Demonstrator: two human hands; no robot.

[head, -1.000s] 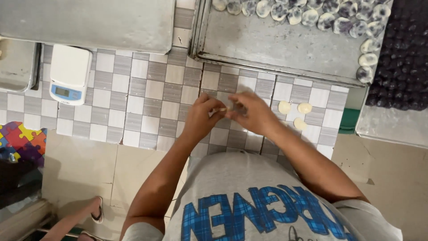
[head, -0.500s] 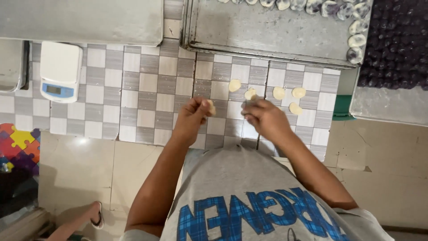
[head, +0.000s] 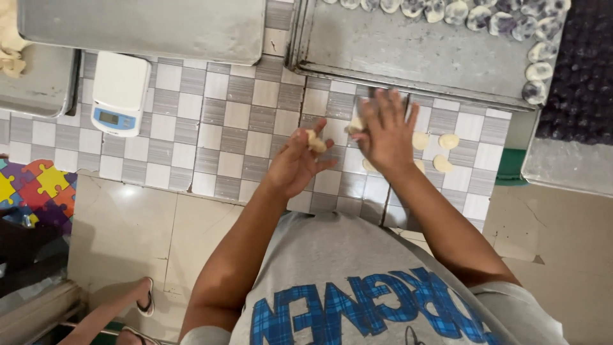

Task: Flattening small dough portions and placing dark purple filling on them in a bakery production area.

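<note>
A counter (head: 236, 121) of grey and white checked tiles lies under me. My left hand (head: 295, 167) cups a small dough piece (head: 314, 143) in its fingers, lifted clear so I can shape it. My right hand (head: 384, 133), fingers spread wide, pinches another dough bit (head: 355, 124) at the thumb. Flattened rounds (head: 440, 150) lie just right of it. Half a second ago both hands sat lower and closer.

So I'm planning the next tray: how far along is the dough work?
Done: filled rounds line the far edge of the metal tray, and flat discs lie on the checked table. In hand: the left hand holds a dough piece, the right hand another. Most of the tray is bare.
</note>
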